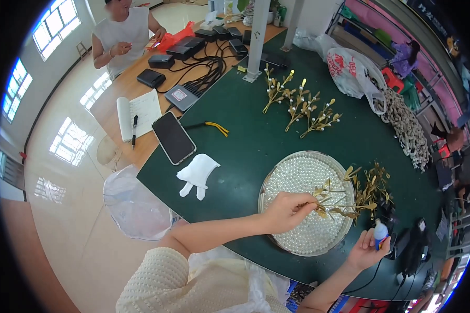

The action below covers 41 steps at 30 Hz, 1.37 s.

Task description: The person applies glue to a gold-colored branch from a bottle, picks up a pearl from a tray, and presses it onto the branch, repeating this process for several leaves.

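Observation:
My left hand [287, 214] pinches the stem of a gold artificial leaf sprig [326, 201] above a round tray [262, 195]. Clear, pearl-like beads [303, 175] fill that tray. In my right hand [365, 253], at the lower right, is a small white-and-blue squeeze bottle [381, 235], tip up. More bare gold sprigs [371, 188] lie bunched by the tray's right rim, partly overlapping the held one. Farther back on the green table, several gold sprigs with white beads [300, 107] are laid out side by side.
A smartphone [174, 138], a white cloth-like piece [198, 175] and a notebook [141, 115] with a pen lie left. Black adapters and cables [209, 65] cover the adjoining wooden table, where another person [122, 39] sits. A metal post [257, 41] and plastic bag [352, 73] stand behind.

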Available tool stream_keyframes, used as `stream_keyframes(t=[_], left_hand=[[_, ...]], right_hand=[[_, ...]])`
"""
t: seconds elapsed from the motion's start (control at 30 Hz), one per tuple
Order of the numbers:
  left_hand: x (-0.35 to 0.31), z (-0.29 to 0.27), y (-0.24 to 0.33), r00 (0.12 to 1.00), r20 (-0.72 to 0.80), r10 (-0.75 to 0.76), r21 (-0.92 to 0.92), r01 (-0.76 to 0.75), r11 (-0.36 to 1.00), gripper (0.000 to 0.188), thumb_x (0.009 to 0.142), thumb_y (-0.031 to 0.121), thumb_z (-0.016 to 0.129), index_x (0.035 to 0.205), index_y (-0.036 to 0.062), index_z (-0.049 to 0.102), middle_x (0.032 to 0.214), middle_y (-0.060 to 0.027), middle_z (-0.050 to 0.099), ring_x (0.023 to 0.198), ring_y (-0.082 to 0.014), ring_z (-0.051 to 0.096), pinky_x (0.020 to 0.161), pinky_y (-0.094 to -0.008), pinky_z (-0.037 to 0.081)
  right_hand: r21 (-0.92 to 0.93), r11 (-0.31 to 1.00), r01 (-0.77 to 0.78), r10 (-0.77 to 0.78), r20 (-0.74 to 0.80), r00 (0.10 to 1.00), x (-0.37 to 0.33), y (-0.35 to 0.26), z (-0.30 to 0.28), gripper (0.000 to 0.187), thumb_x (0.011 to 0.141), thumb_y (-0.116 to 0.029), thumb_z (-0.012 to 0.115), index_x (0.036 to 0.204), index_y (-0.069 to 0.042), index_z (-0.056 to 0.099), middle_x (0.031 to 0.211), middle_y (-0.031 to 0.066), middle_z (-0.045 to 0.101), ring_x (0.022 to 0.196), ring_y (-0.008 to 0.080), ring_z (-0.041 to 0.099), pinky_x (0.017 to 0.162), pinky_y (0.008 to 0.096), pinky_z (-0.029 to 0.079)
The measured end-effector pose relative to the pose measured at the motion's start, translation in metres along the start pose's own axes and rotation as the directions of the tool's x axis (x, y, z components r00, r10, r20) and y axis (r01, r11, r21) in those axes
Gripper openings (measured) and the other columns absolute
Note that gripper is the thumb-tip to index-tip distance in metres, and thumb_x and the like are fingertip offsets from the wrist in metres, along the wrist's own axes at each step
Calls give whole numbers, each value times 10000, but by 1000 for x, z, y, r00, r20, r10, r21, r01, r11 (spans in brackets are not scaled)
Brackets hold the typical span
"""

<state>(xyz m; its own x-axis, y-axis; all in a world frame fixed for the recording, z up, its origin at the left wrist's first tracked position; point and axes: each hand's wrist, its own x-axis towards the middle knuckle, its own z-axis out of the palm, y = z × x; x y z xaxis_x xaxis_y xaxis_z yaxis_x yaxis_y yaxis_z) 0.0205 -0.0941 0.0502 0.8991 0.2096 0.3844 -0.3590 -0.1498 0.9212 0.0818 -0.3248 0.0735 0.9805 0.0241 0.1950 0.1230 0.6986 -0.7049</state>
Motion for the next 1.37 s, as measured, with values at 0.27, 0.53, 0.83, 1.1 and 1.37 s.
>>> stream_keyframes(t=[0.27, 0.53, 0.83, 1.1, 1.37], left_hand=[[3, -3, 1, 1000, -15, 17, -45, -17, 999, 67, 788, 35, 538, 821, -7, 578, 637, -120, 570, 513, -169, 540, 477, -254, 409], [2, -2, 0, 999, -33, 22, -62, -24, 998, 66, 792, 43, 535, 810, -7, 575, 619, -116, 556, 490, -171, 520, 458, -262, 390], [1, -2, 1, 999, -23, 38, -62, -39, 997, 64, 791, 52, 535, 797, 0, 573, 602, -114, 544, 477, -178, 510, 451, -264, 381], [1, -5, 0, 999, -2, 54, -46, -54, 998, 87, 808, 46, 525, 832, -16, 581, 651, -105, 575, 525, -130, 524, 480, -235, 401], [-5, -15, 4, 991, 114, -77, -7, 79, 997, 139, 815, 88, 529, 910, -8, 560, 695, -114, 582, 605, -140, 561, 537, -260, 436]], right_hand=[[-159, 984, -77, 83, 30, 996, -20, -3, -25, 354, 862, -173, 469, 1166, -7, 392, 957, 75, 510, 780, 122, 483, 708, 254, 388], [-799, 599, -45, -122, -147, 982, -10, 6, -64, 233, 769, -84, 619, 972, 13, 560, 925, 52, 580, 834, 125, 528, 795, 247, 392], [-997, -14, -80, -208, -75, 975, -6, 8, -107, 339, 733, -148, 652, 994, 36, 538, 860, 102, 583, 769, 195, 533, 742, 292, 404], [-991, -131, 21, -562, 92, 822, -33, -4, -47, 397, 769, -98, 605, 1122, 15, 462, 912, 98, 518, 850, 189, 474, 773, 294, 381], [-690, 311, 653, 295, 724, 624, -66, 31, 172, 586, 717, -31, 559, 1253, 31, 332, 1221, 171, 439, 558, 100, 462, 581, 215, 380]])
